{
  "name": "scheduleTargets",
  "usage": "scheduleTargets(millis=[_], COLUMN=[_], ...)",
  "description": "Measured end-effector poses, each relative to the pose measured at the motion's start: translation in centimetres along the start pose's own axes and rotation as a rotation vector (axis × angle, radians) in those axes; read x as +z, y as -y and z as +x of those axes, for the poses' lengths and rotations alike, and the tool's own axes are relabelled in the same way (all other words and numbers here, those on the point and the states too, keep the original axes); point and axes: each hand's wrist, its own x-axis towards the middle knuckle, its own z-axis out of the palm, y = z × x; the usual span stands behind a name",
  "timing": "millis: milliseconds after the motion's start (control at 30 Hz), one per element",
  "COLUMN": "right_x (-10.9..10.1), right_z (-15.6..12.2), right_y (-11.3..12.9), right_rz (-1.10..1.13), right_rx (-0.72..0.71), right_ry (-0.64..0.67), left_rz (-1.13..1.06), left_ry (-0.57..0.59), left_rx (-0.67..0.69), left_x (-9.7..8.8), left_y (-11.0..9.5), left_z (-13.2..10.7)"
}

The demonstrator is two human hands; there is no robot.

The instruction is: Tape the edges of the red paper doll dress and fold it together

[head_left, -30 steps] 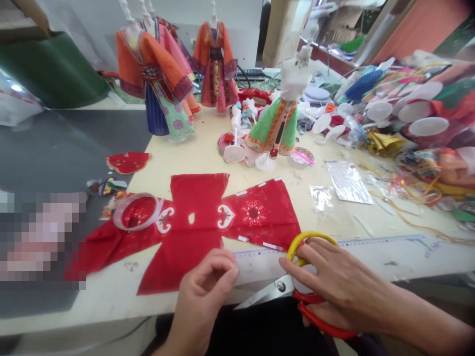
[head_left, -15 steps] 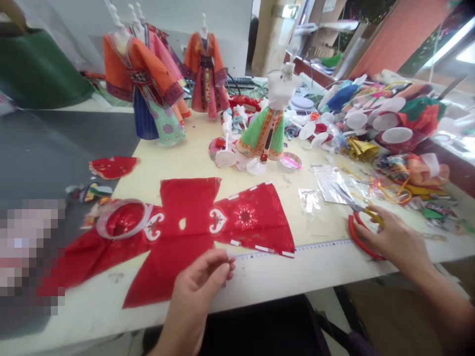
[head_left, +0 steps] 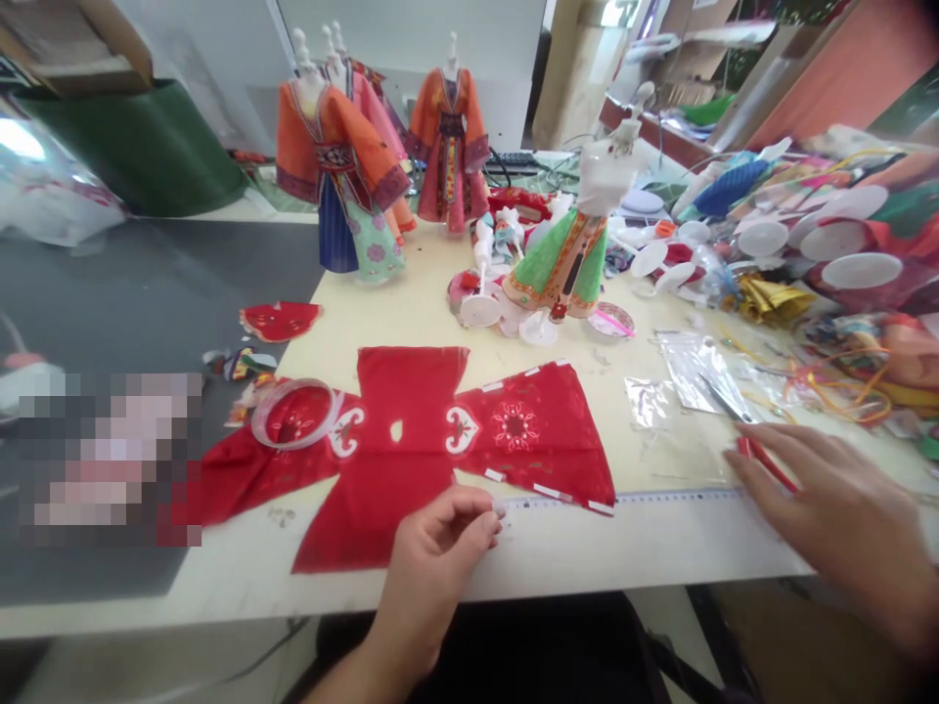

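At the near edge of the red embroidered cloth piece (head_left: pixel 411 391), my left hand (head_left: pixel 447 548) is pinched closed. A small pale bit shows at its fingertips, too small to name. My right hand (head_left: pixel 828 489) lies over the red-handled scissors (head_left: pixel 767 462) with its fingers stretched out. The scissors' blades point away onto a clear plastic bag (head_left: pixel 696 367), and the hand hides part of the handles. White strips (head_left: pixel 554 493) sit along the edges of the cloth's right panel. A roll of clear tape (head_left: pixel 297 414) rests on its left panel.
A ruler (head_left: pixel 671 496) runs along the table front. Behind the cloth stand several dressed doll figures (head_left: pixel 449 147) and one in a green skirt (head_left: pixel 561 264). Heaped doll parts and fabrics (head_left: pixel 836 235) fill the right. A green bin (head_left: pixel 147 147) is at back left.
The view has turned left, so everything sits further right. My right hand has gone from gripping the scissors' handles to lying flatter over them. The blades look closer together. My left hand stays pinched.
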Motion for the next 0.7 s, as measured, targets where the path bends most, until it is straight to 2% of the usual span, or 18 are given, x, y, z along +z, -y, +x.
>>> scheduleTargets(millis=[67, 100, 200, 267, 367, 533, 633, 700], right_x=[-0.5, -0.6, -0.5, -0.2, 0.3, 0.7, 0.9, 1.1], right_z=[0.3, 0.4, 0.8, 1.1, 1.5, 1.8, 1.7, 1.6], right_y=[4.6, 6.9, 12.7, 15.1, 16.8, 17.3, 17.3, 17.2], right_rz=[0.279, 0.433, 0.825, 0.954, 1.008, 0.992, 0.937, 0.874], right_rx=[-0.162, -0.208, -0.25, -0.266, -0.298, -0.338, -0.407, -0.481], right_ry=[-0.022, 0.032, 0.232, 0.277, 0.287, 0.271, 0.254, 0.21], left_rz=[0.059, 0.087, 0.178, 0.245, 0.323, 0.357, 0.334, 0.269], left_ry=[0.024, 0.031, 0.041, 0.042, 0.044, 0.043, 0.05, 0.064], left_rx=[0.047, 0.065, 0.124, 0.18, 0.251, 0.316, 0.3, 0.228], left_x=[0.1, 0.2, 0.4, 0.4, 0.4, 0.2, 0.2, 0.2], left_y=[-0.2, -0.3, -0.4, -0.5, -0.4, -0.3, -0.3, -0.3], left_z=[0.0, 0.0, -0.1, -0.1, -0.2, -0.4, -0.3, -0.1])
